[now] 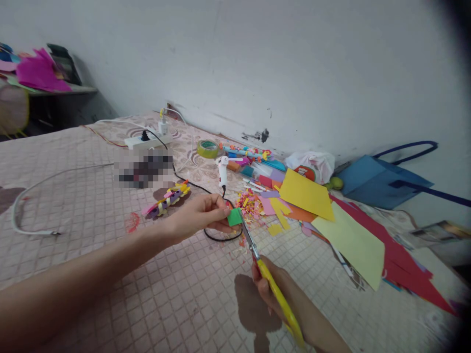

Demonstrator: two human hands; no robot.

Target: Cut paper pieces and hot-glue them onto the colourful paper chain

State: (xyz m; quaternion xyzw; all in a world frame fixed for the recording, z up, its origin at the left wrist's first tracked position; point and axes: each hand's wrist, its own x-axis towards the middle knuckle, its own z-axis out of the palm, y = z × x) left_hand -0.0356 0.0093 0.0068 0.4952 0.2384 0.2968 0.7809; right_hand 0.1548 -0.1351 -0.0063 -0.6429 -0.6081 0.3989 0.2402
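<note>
Between the thumb and fingers of my left hand (209,213) is a small green piece of paper (234,217). My right hand (270,282) is closed around scissors with yellow handles (280,300). Their metal blades (248,235) point up and away, and they meet the right edge of the green paper. Whether the blades are parted there is too small to tell. Just beyond lies a heap of tiny colourful paper scraps (250,203). A white glue gun (222,172) stands behind my left hand, its black cable looping beneath the hand.
Coloured sheets, among them a yellow one (307,193), spread to the right near a blue bag (382,181). Green tape (208,148) and a white power strip (145,142) sit toward the wall. A decorated purple and yellow craft piece (167,201) lies left, near a white cable (22,230).
</note>
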